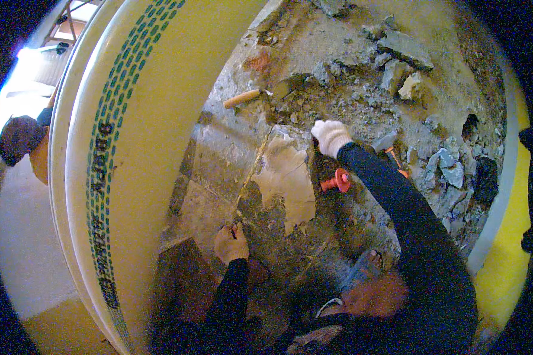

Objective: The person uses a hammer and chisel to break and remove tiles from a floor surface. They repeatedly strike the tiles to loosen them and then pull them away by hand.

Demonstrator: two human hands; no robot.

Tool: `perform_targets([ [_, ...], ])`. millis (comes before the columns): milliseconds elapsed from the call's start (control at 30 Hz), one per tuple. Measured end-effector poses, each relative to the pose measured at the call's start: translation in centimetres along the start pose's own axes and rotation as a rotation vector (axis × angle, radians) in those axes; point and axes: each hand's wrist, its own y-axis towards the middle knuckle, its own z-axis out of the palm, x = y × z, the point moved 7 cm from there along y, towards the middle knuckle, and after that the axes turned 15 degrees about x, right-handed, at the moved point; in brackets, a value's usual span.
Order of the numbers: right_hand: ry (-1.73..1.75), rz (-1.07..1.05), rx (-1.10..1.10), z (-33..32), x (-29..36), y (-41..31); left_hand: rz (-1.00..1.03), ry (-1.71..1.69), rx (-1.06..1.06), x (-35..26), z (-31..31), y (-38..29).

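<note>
A flat slab (288, 177), probably a floor tile, has a pale, ragged coating on its face and a yellowish left edge. My right hand (332, 137) wears a white knit glove, its fingers curled at the slab's upper right corner. At the lower left end of that edge, my gloved left hand (232, 243) pinches the slab; shadow partly hides its fingertips. Just below my right hand lies a chisel with a red hand guard (337, 181), its blade hidden. Beyond my right forearm rests a hammer (385, 143) with an orange handle.
A trowel (244, 98) with a wooden handle lies by the broken-up floor. Concrete chunks (404, 49) and rubble (448, 164) spread at the right. Tall pale boards (160, 115) bearing printed writing stand close on my left. Another person (37, 142) is beyond them. My sandalled foot (368, 266) is below.
</note>
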Motion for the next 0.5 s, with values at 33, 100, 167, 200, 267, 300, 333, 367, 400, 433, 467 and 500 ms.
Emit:
perform_targets([
  [33, 0.023, -0.022, 0.047, 0.2, 0.0, 0.2, 0.022, -0.015, -0.038, -0.2, -0.2, 0.0],
  [100, 0.105, 0.000, -0.077, -0.4, -0.2, -0.5, -0.039, -0.023, 0.059, 0.1, 0.4, 0.2],
  [167, 0.029, 0.018, 0.050, 0.4, -0.4, -0.4, -0.092, -0.021, 0.131, 0.3, 0.8, 0.3],
  [200, -0.047, 0.012, -0.003, -0.2, -0.5, -0.2, -0.111, -0.012, 0.153, 0.4, 0.8, 0.3],
  [267, -0.062, 0.014, -0.149, -1.8, -1.4, -0.5, -0.099, 0.003, 0.146, 0.2, 0.5, 0.3],
  [300, -0.067, 0.017, -0.216, -2.5, -2.0, -0.9, -0.081, -0.007, 0.113, 0.0, 0.2, 0.3],
  [333, -0.115, 0.049, -0.186, -2.5, -2.7, -1.3, -0.075, -0.008, 0.098, -0.1, 0.1, 0.2],
  [367, -0.096, 0.063, -0.051, -1.8, -3.5, -1.6, -0.068, -0.053, 0.078, -0.1, -0.1, 0.1],
  [400, -0.090, 0.068, 0.025, -1.2, -4.1, -2.5, -0.077, -0.085, 0.078, -0.1, -0.1, 0.0],
  [433, -0.061, 0.063, 0.156, -0.2, -4.6, -3.5, -0.097, -0.101, 0.095, -0.1, 0.1, -0.1],
  [467, -0.069, 0.047, 0.164, 0.0, -4.9, -4.8, -0.111, -0.100, 0.099, -0.1, 0.2, -0.2],
  [500, -0.047, 0.086, 0.112, -0.2, -5.4, -6.3, -0.132, -0.084, 0.110, -0.1, 0.3, -0.3],
])
